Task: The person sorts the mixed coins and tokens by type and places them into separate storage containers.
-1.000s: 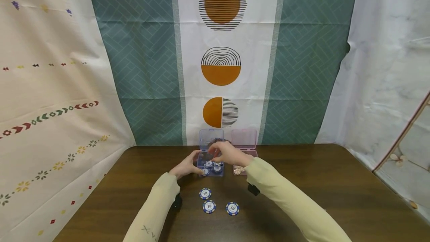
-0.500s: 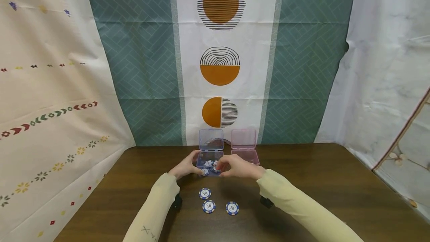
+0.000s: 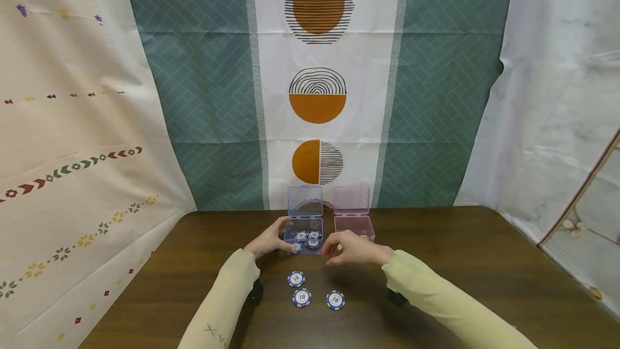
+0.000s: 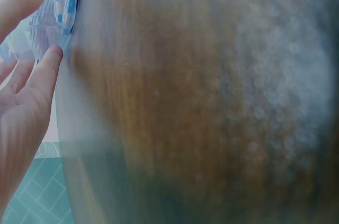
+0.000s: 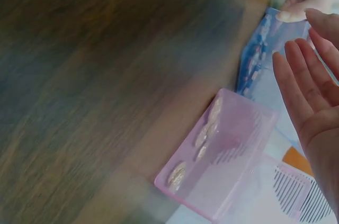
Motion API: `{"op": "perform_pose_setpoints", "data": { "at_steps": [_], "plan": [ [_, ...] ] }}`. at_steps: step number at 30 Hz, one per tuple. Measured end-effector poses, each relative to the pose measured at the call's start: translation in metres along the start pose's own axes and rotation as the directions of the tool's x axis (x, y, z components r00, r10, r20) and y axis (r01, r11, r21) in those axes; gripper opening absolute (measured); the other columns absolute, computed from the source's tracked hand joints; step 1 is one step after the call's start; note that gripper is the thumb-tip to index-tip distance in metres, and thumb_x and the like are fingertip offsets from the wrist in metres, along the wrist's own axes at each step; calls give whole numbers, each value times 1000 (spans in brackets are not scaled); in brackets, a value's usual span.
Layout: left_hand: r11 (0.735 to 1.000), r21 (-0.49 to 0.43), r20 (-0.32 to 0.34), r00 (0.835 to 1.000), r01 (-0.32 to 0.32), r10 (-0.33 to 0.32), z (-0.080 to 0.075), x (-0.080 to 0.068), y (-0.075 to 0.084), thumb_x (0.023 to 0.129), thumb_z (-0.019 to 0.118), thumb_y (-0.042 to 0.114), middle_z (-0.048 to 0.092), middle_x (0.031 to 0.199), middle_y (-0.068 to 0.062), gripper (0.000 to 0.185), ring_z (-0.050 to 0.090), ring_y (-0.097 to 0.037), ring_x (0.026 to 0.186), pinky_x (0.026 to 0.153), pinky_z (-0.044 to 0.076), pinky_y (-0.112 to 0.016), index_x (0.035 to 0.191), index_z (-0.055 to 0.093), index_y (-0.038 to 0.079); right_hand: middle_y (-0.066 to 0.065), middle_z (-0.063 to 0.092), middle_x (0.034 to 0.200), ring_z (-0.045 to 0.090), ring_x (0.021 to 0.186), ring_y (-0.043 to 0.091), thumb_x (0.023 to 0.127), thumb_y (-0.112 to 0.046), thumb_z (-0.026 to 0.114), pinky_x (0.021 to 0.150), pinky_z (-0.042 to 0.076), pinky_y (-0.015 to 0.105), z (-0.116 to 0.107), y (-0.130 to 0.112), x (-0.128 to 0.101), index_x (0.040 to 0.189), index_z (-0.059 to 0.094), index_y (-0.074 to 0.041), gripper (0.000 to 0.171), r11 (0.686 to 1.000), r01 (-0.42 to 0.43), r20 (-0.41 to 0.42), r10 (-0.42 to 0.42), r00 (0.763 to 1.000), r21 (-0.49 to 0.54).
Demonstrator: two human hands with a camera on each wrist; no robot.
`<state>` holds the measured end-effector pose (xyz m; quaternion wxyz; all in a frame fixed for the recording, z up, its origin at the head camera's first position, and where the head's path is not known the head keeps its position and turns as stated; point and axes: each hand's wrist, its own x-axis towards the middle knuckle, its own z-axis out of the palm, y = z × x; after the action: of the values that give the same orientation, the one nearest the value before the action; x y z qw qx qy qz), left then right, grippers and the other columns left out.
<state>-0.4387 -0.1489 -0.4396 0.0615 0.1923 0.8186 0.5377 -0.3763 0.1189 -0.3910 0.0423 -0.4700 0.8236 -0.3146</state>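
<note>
A clear blue plastic box (image 3: pixel 304 225) with its lid raised stands at the back of the table. Several blue-and-white poker chips (image 3: pixel 314 243) lie inside it. My left hand (image 3: pixel 266 241) grips the box's left side, thumb at the front and fingers farther back. Just right of the box's front corner hovers my right hand (image 3: pixel 356 248), its fingers loosely bent and holding nothing; the right wrist view shows the palm and spread thumb. Three chips marked 10 lie on the table in front: an upper chip (image 3: pixel 296 279), a lower chip (image 3: pixel 302 298) and a right chip (image 3: pixel 335 300).
Beside the blue box, a pink plastic box (image 5: pixel 233 144) also has its lid raised, with several shiny pale-gold pieces (image 5: pixel 177 175) inside. My right hand partly covers it in the head view. A patterned cloth (image 3: pixel 319 123) hangs behind the dark wooden table (image 3: pixel 436 263).
My right hand has moved from over the blue box toward me and to the right, uncovering the chips inside. My left hand has stayed on the box.
</note>
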Motion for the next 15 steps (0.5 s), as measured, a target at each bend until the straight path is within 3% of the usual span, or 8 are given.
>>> {"op": "perform_pose_setpoints", "data": {
  "at_steps": [8,15],
  "plan": [
    [1000,17,-4,1000,11,-11,0,0,0,65,78,2,30,138,-20,86,31,-38,122,96,26,-52,136,29,1,9,63,90,62,82,17,76,-8,73,70,49,26,1,-1,-7,95,65,-1,22,998,-45,92,41,995,39],
    [1000,16,17,1000,-16,15,-1,-1,2,65,77,-1,31,136,-21,85,33,-39,121,94,30,-49,135,28,0,2,63,90,60,81,11,75,-9,74,69,47,20,8,-2,-9,96,65,-3,24,996,-73,171,64,983,50]
  ]
}}
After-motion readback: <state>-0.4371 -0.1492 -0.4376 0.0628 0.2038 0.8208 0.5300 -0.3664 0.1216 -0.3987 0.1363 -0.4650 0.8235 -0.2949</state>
